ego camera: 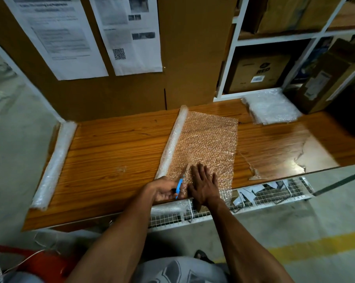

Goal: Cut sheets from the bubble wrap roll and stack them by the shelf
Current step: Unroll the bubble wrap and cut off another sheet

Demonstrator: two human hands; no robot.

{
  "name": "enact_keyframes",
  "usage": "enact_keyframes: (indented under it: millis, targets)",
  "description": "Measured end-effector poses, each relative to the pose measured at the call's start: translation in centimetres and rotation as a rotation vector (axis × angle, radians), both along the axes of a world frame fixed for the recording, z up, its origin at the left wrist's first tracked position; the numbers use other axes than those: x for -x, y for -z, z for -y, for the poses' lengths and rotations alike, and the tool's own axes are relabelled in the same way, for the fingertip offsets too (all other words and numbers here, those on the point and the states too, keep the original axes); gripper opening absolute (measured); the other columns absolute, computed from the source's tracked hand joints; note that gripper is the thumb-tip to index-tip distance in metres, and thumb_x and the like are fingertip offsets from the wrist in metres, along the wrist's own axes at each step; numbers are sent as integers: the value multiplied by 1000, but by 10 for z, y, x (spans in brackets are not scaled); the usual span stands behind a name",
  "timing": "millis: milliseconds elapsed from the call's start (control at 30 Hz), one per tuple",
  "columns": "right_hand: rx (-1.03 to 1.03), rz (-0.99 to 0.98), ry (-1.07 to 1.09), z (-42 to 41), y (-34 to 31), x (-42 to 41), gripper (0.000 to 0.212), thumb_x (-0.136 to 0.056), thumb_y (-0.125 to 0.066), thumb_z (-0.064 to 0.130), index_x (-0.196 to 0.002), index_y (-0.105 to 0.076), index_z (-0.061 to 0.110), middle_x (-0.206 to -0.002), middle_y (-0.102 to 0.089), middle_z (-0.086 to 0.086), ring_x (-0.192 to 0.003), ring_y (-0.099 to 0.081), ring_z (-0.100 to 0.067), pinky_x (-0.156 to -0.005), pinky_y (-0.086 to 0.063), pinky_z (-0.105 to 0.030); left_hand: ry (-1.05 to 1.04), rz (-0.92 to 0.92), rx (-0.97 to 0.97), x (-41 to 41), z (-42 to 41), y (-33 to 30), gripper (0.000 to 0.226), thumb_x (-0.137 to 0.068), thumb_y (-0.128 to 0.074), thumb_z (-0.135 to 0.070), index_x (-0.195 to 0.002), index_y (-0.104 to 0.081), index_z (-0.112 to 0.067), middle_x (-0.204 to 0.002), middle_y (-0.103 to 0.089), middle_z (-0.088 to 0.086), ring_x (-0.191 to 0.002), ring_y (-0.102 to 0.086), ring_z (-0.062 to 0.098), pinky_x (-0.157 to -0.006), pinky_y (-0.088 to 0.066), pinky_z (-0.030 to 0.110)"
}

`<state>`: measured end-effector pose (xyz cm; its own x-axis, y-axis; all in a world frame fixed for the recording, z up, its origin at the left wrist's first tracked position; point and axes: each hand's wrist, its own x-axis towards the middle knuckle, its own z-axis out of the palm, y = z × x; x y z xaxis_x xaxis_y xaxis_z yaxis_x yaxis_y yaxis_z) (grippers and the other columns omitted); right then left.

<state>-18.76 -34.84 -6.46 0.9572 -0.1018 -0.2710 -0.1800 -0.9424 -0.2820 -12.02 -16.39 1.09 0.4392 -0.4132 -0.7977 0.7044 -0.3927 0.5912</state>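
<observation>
On the glossy wooden tabletop (115,148) at frame centre lies the clear bubble wrap roll (173,139), a sheet unrolled rightward. The left hand (164,189) grips blue-handled scissors (180,183), blades half hidden; the right hand (204,184) presses the sheet with straight fingers (199,170). Cut bubble wrap sheets (271,109) are stacked upper right by the white shelf (225,78).

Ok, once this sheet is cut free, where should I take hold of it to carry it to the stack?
Probably by the far right corner of the unrolled sheet, coming in from the right. That edge lies flat and free on the table, away from the roll and the scissors, and it faces the stack of cut sheets. Pinch the corner and peel it up.
</observation>
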Motion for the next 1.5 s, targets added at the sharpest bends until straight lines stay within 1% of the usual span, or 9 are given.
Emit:
enact_keyframes:
  millis: [233, 500, 733, 867, 1000, 1167, 1267, 1400, 1500]
  targets:
    - [4, -15, -31, 4, 0, -4, 75, -106, -28, 58, -166, 7, 32, -168, 27, -3, -157, 25, -29, -120, 21, -58, 33, -89, -13, -8, -1, -6, 32, -89, -79, -21, -108, -68, 1, -123, -71, 21, -92, -75, 24, -67, -63, 28]
    - [9, 18, -26, 11, 3, -10, 91, -97, -18, 78, -166, 12, 28, -171, 25, -2, -158, 23, -27, -120, 20, -55, 29, -70, -103, -14, 8, -10, 36, -89, -78, -31, -101, -68, 1, -102, -76, 18, -77, -76, 19, -57, -61, 24]
    - [13, -51, -28, 14, -1, -19, 98, -94, -33, 80, -167, 11, 30, -171, 27, -5, -157, 24, -30, -123, 15, -63, 75, -78, -148, -18, 11, -16, 24, -98, -68, -24, -101, -67, 0, -106, -71, 14, -92, -72, 20, -79, -63, 33]
    - [11, -64, -16, 14, 0, -20, 101, -92, -32, 83, -167, 10, 30, -170, 27, -4, -158, 23, -29, -123, 14, -65, 114, -77, -160, -18, 6, -16, 44, -91, -75, -31, -117, -64, 3, -128, -67, 20, -113, -69, 28, -85, -63, 43]
    - [-15, -70, 0, 13, 1, -22, 108, -83, -16, 92, -167, 10, 29, -170, 28, -4, -156, 27, -29, -122, 16, -65, 128, -103, -122, -14, 4, -17, 59, -84, -81, -36, -126, -60, -1, -131, -64, 22, -116, -68, 33, -86, -62, 49]
    - [-45, -97, 78, 6, -5, -29, 111, -78, -8, 88, -166, 13, 23, -171, 26, -6, -156, 28, -29, -123, 13, -68, 118, -129, -70, -16, 10, -30, 36, -91, -77, -27, -115, -63, -4, -133, -63, 23, -101, -72, 27, -83, -63, 39]
    - [-20, -124, 106, 1, -6, -32, 117, -73, 1, 91, -165, 15, 21, -169, 29, -7, -154, 31, -32, -121, 15, -69, 108, -117, -73, -16, 11, -35, 23, -93, -75, -21, -106, -65, -4, -115, -66, 21, -91, -73, 29, -69, -63, 26]
    - [-2, -138, 124, -4, -4, -35, 105, -89, -10, 89, -162, 20, 20, -166, 33, -7, -154, 32, -34, -118, 16, -69, 105, -125, -54, -19, 11, -34, 27, -95, -73, -18, -112, -62, -1, -105, -72, 23, -90, -74, 35, -53, -57, 16]
    - [-28, -126, 140, -5, -4, -36, 86, -101, -11, 73, -164, 18, 21, -168, 31, -6, -153, 33, -32, -121, 14, -70, 96, -123, -37, -24, 8, -30, 33, -94, -75, -19, -113, -57, 0, -116, -71, 30, -81, -77, 32, -47, -55, 16]
